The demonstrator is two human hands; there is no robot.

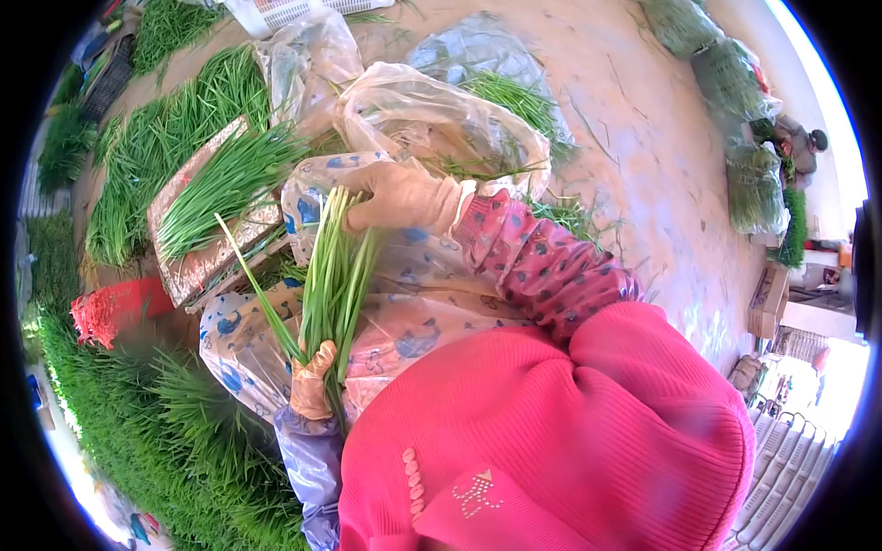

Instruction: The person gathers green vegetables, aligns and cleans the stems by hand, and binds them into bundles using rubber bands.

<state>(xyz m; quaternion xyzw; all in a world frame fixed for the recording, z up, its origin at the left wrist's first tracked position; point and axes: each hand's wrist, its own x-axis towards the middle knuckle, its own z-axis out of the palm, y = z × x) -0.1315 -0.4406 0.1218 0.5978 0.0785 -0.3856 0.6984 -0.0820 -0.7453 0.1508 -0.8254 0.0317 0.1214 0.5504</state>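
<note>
A bundle of long green stalks [322,285] hangs between my two gloved hands above a patterned plastic cover on my lap. My left hand [312,381], under a lavender sleeve, is wrapped round the bundle's lower part. At the pale upper ends, my right hand [395,197], below a dark red spotted sleeve, has its fingers closed on the stalks. One stalk [253,280] sticks out to the left of the rest. Left of my right hand, a pile of cut green stalks [225,188] lies on a board [165,220].
Green stalks [197,106] cover the floor at upper left, and dense greens [175,441] fill the lower left. A red sack [124,308] touches the board's side. Clear plastic bags [404,92] lie ahead. Bagged bundles [753,184] and a person [804,151] are at the right.
</note>
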